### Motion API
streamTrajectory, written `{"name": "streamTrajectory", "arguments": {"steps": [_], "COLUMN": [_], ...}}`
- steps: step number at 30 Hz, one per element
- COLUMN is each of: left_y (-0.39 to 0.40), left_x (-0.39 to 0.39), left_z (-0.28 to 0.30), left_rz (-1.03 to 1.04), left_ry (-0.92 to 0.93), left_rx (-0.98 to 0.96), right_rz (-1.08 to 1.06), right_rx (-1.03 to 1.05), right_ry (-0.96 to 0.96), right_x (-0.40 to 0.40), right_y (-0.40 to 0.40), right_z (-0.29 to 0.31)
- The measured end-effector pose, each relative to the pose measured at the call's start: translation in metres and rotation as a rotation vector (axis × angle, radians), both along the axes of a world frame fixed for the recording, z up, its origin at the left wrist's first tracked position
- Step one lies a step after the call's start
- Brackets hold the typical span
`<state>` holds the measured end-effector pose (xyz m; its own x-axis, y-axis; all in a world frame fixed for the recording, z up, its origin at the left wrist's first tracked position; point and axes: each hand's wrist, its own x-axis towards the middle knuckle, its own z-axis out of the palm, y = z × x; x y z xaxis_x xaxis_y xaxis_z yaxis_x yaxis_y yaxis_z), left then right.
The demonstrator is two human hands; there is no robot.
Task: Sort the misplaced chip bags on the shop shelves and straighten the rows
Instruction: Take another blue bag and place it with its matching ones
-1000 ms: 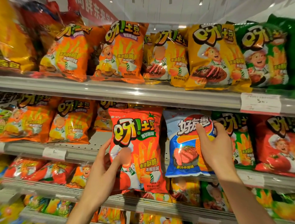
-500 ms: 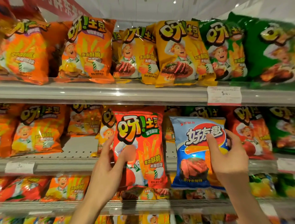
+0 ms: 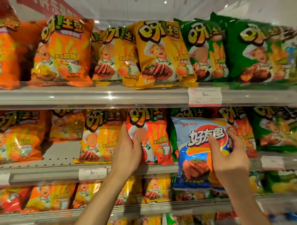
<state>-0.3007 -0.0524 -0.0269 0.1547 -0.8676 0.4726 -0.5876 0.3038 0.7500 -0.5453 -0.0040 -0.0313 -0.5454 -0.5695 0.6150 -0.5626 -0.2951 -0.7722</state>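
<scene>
Red foil with a chef cartoon, the red bag [image 3: 150,136] sits on my middle shelf [image 3: 48,174]; my left hand [image 3: 127,151] grips its left edge, thumb across the front. Beside it, my right hand [image 3: 228,159] pinches the blue bag [image 3: 197,154], held out before green bags [image 3: 273,130]. Yellow bags [image 3: 160,54] line the shelf above, near a price tag [image 3: 204,96].

Bright, even shop light falls from ceiling lamps [image 3: 165,2] above. Glare streaks the clear front rail of the top shelf [image 3: 110,96] and glints off the glossy chip bags [image 3: 162,53]. Soft shadow sits behind the bags on the middle shelf [image 3: 62,154]. Motion blur smears the right and bottom edges; wide-angle distortion bends the shelves outward.
</scene>
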Motion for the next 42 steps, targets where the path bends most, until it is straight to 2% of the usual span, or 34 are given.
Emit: {"name": "streamTrajectory", "arguments": {"steps": [5,8,12,16,23,33,42], "left_y": [-0.018,-0.021,-0.023,-0.018,-0.025,-0.051,-0.043], "left_x": [-0.012,-0.015,-0.013,-0.014,-0.025,-0.024,-0.027], "left_z": [-0.007,-0.015,-0.017,-0.018,-0.021,-0.02,-0.036], "left_rz": [0.107,0.181,0.302,0.224,0.079,0.196,0.149], "left_ry": [-0.1,-0.256,-0.388,-0.598,-0.927,-1.006,-0.975], "left_rx": [-0.023,-0.12,-0.275,-0.4,-0.35,-0.334,-0.293], "right_rz": [0.044,0.07,0.076,0.125,0.115,0.087,0.108], "right_rx": [-0.02,0.012,-0.019,-0.019,-0.033,-0.059,-0.047], "right_ry": [-0.024,-0.048,0.015,-0.032,-0.026,-0.003,-0.021], "right_x": [-0.005,-0.008,-0.007,-0.013,-0.016,-0.015,-0.013], "right_y": [-0.01,-0.013,-0.006,-0.01,-0.011,-0.008,-0.007], "right_z": [0.0,-0.001,-0.002,-0.006,-0.007,-0.005,-0.006]}}
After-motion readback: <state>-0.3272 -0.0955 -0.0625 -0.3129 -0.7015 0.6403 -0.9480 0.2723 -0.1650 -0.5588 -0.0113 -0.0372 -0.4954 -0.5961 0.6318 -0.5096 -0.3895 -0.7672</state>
